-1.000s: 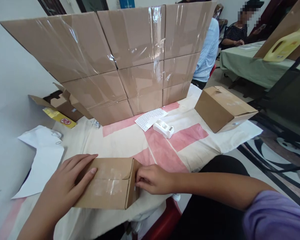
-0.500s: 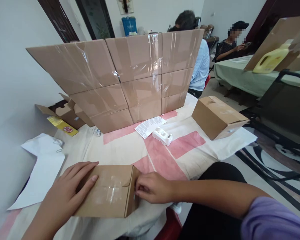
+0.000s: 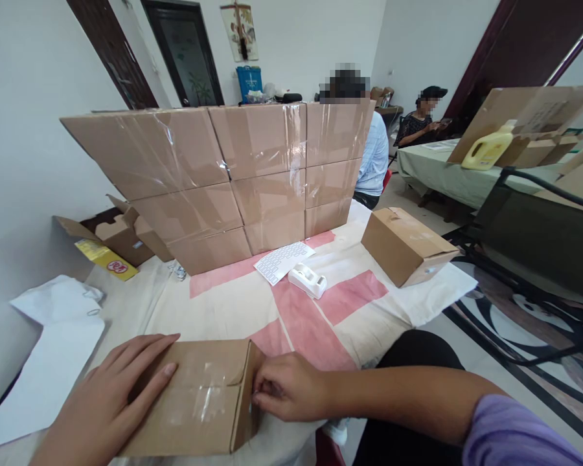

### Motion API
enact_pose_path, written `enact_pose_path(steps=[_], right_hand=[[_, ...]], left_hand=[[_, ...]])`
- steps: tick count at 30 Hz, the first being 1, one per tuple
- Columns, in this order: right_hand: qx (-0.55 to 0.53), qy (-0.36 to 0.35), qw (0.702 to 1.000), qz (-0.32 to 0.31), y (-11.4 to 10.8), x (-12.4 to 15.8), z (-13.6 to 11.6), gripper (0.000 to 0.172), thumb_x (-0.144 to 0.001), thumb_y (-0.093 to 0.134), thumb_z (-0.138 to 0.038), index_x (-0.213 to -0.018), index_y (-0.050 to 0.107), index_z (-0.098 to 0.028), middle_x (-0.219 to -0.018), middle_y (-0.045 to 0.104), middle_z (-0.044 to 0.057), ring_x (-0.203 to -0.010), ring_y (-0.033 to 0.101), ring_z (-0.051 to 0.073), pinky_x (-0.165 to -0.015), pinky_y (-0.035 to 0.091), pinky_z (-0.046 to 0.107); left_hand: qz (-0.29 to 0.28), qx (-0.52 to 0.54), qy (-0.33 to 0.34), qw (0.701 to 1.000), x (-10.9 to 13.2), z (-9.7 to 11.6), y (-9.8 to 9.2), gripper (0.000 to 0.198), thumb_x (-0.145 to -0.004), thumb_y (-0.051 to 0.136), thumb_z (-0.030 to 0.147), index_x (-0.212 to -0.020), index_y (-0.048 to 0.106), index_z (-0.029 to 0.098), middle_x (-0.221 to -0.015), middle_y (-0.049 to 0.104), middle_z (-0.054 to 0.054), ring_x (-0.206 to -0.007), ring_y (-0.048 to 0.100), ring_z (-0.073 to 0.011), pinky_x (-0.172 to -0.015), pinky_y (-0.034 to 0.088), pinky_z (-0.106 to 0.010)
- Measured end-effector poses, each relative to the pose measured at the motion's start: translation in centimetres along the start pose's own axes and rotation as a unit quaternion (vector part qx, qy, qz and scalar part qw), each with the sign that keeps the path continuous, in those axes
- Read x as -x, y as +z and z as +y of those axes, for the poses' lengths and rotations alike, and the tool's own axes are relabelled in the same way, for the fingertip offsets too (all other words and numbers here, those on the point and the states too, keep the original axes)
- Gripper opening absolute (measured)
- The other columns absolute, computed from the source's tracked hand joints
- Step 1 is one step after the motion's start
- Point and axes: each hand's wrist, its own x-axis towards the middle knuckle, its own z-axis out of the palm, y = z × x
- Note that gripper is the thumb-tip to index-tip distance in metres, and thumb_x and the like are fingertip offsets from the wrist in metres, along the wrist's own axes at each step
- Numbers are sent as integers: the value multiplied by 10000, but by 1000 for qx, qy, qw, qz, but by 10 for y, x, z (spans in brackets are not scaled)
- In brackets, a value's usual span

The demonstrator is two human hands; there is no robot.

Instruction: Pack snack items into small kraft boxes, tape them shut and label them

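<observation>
Touching box point(image 3: 194, 375) | left fingers point(image 3: 150, 353) spread, top | right fingers point(image 3: 272, 371) curled, end

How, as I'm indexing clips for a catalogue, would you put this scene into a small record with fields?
Left hand: spread over the left part of a cardboard box
Right hand: curled at that box's right end; whether it pinches anything is unclear
Box top: strips of clear tape
Surface: cream and pink cloth
Mid-table: white tape dispenser, beside a printed sheet
Table's right side: second box
Behind: stack of taped boxes
Background: yellow bottle on a green-covered table
</observation>
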Motion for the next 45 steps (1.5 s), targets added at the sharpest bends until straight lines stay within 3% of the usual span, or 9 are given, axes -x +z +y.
enact_pose_path(steps=[6,23,28,34,37,39,41,43,45], right_hand=[[-9,13,1000,13,0,2,-1,153,-890,645,-322,-945,656,-180,-777,714,10,-644,639,127,-616,472,213],[40,-50,998,23,4,2,7,218,-988,554,-358,-959,672,-177,-848,752,49,-759,705,145,-704,527,231],[79,-84,992,58,4,1,11,226,-980,544,-376,-963,665,-185,-835,753,38,-746,707,145,-672,521,236],[161,-190,963,102,-3,-3,19,274,-1009,467,-385,-957,649,-187,-728,725,14,-611,666,144,-534,469,271],[140,-180,964,134,-9,-5,20,255,-995,491,-396,-1025,623,-181,-713,699,10,-606,653,141,-552,485,263],[113,-172,964,167,-14,-7,17,380,-944,568,-483,-1156,585,-168,-824,710,49,-730,683,171,-650,539,278],[90,-180,960,196,-16,-8,10,741,-808,684,-635,-1333,494,-148,-1046,682,136,-945,680,240,-797,575,345],[74,-182,958,206,-14,-11,3,1113,-619,778,-741,-1469,361,-155,-1257,564,210,-1150,602,318,-936,553,437],[71,-170,964,192,-8,-15,-3,1326,-495,826,-762,-1535,239,-186,-1405,417,253,-1315,479,392,-1036,488,532]], left_hand=[[8,0,-2,1000,0,1,-1,463,-951,474,588,-1337,573,352,-1368,626,-18,-1294,545,-296,-1106,443,-499],[20,-10,8,1000,0,-4,3,463,-940,481,589,-1343,563,376,-1369,634,5,-1286,570,-290,-1095,472,-501],[25,-19,8,999,-1,-4,4,487,-937,486,594,-1339,592,341,-1367,643,-30,-1282,578,-303,-1082,490,-493],[40,-22,10,999,2,-10,10,480,-947,466,588,-1364,572,375,-1365,642,-12,-1283,582,-297,-1064,506,-502],[42,-17,12,999,1,-11,12,474,-943,482,583,-1364,573,385,-1368,642,-2,-1290,578,-293,-1077,497,-500],[44,-12,11,999,0,-9,12,473,-940,487,584,-1351,589,372,-1359,649,-9,-1282,583,-294,-1085,489,-498],[47,-1,10,999,-1,-6,12,465,-946,476,582,-1333,604,358,-1345,658,-22,-1261,593,-292,-1095,475,-504],[55,14,6,998,-3,-3,13,455,-953,462,583,-1313,617,352,-1332,666,-31,-1242,601,-288,-1106,462,-514],[68,24,0,997,-4,0,15,458,-952,446,595,-1291,636,353,-1316,677,-34,-1235,605,-291,-1098,465,-522]])
